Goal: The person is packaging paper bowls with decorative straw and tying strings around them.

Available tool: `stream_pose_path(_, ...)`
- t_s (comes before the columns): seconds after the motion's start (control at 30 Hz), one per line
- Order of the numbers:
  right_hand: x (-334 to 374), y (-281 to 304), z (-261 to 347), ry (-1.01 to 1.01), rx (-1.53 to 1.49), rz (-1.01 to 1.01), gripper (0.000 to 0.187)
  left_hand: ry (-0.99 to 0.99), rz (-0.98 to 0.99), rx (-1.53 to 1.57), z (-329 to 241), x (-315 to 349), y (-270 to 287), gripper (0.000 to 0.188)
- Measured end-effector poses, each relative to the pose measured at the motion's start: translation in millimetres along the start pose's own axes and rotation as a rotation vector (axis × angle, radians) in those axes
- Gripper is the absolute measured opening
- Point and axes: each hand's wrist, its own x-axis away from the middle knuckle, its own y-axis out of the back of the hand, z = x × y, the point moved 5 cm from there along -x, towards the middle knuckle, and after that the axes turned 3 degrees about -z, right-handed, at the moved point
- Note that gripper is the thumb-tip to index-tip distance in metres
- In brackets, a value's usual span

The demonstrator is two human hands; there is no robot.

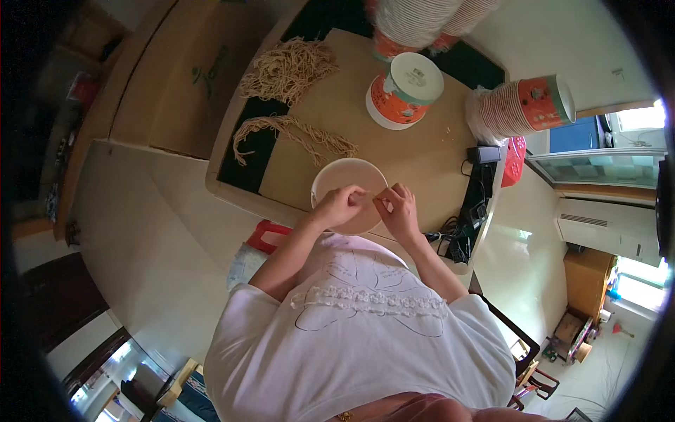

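Over a round paper tub (pixel 325 181) with a pale inside, both hands meet close to my body. My left hand (pixel 341 205) is closed in a pinch above the tub's middle. At the tub's right rim, my right hand (pixel 397 209) pinches with thumb and forefinger. Something small and pale shows between the fingertips, too small to name. Just beyond the tub lies a loose bundle of beige twisted cords (pixel 302 133). A larger tangled heap of the same cord (pixel 292 70) sits farther back on the left.
A cardboard sheet (pixel 429 169) covers much of the table. Upside-down orange-and-white paper tubs (pixel 404 95) stand at the back, with tall wrapped stacks (pixel 415 21) behind. Another wrapped stack (pixel 520 105) lies at the right. A black adapter (pixel 484 155) and cables (pixel 453 235) line the right edge.
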Motion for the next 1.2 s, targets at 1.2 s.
stream_pose_path(1.2, -4.6, -1.6, 15.3, 0.149, 0.100, -0.029, 0.008, -0.213, -0.348, -0.005, -11.6, -2.2, 12.0, 0.005)
